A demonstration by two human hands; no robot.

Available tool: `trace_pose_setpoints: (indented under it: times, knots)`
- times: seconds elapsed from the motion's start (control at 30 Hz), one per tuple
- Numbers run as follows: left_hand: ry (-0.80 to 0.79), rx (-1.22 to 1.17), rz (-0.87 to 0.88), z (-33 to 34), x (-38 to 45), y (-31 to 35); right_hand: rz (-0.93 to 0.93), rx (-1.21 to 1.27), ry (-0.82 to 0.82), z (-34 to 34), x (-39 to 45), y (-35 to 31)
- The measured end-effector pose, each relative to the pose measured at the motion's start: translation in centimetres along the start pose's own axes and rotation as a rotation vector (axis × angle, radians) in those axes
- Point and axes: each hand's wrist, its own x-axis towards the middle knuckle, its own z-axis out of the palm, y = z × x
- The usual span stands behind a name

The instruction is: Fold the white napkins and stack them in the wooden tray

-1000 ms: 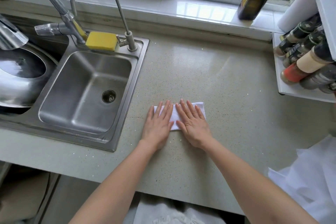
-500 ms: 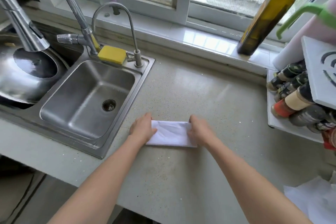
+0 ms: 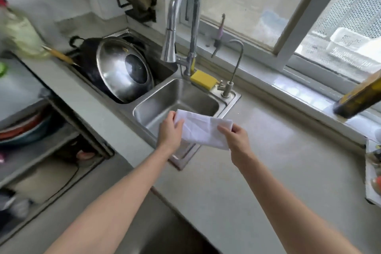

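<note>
Kitchen counter (image 3: 257, 171) by sink (image 3: 165, 109): folded napkin (image 3: 203, 131), flat a second ago, was lifted over the sink's corner, left hand (image 3: 170, 130) and right hand (image 3: 237, 140) pinching its ends; tray unseen, carry likely next.

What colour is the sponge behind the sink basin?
Yellow: the sponge shows clearly in the head view.

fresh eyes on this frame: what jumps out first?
The folded white napkin held up at centre frame, in front of the small sink basin, with the left hand gripping its left end and the right hand pinching its right end. Next, the tall chrome faucet arching behind the basin, a yellow sponge at its base. To the left, a shiny steel wok lid leans in the other basin.
</note>
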Motion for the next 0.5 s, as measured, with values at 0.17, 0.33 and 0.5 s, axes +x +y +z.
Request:
trace_pose_setpoints:
  times: [0.17,0.33,0.5]
  knots:
    - [0.19,0.044,-0.022,-16.4,-0.1,-5.7,-0.113,-0.036,-0.143,16.3,-4.7,-2.1]
    - [0.42,0.137,-0.11,-33.7,-1.8,-12.5,-0.203,-0.139,-0.35,34.5,-11.0,-3.0]
    - [0.644,0.147,-0.283,-47.1,-5.6,-19.0,-0.281,-0.26,-0.58,49.1,-18.2,-3.9]
